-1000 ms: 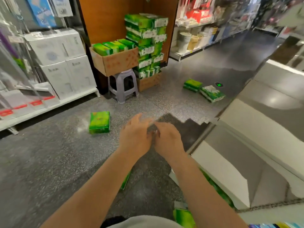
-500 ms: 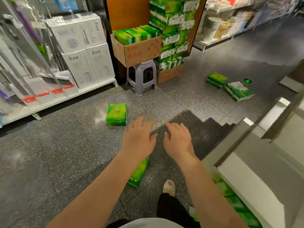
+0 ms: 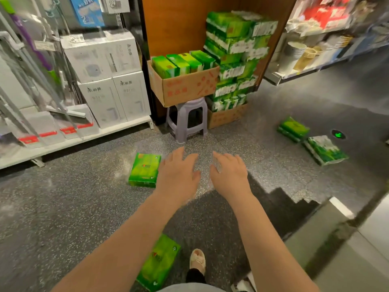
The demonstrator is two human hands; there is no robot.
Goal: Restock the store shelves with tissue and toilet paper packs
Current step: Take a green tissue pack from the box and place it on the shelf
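**Both hands empty above scattered tissue packs**

Nearest the camera, a green tissue pack (image 3: pixel 158 262) lay flat on the speckled floor (image 3: pixel 63 207), below the left forearm and just left of a foot in a pale slipper (image 3: pixel 197 261).

Further out, both hands reached forward over the floor, palms down. The left hand (image 3: pixel 177 175) had its grip apart, fingers spread and holding nothing. The right hand (image 3: pixel 230 173) was just beside it, a narrow gap between them, its grip also apart and empty.

Just left of the left hand, a second green tissue pack (image 3: pixel 144 170) lay flat on the floor, its right edge partly hidden behind that hand. Whether the hand touched it could not be told.

Well to the right of the right hand, two more packs lay on the floor: a green one (image 3: pixel 293 129) and, just beside it, a green-and-white one (image 3: pixel 325 149).

Beyond the hands stood a pale plastic stool (image 3: pixel 188 120) carrying an open cardboard box (image 3: pixel 185 89) with green packs standing in it. To the right of the stool, a tall stack of green packs (image 3: pixel 235 60) rose from another cardboard box (image 3: pixel 227 116). Far left of the hands, a white shelf (image 3: pixel 73 142) carried white boxes (image 3: pixel 114 98).
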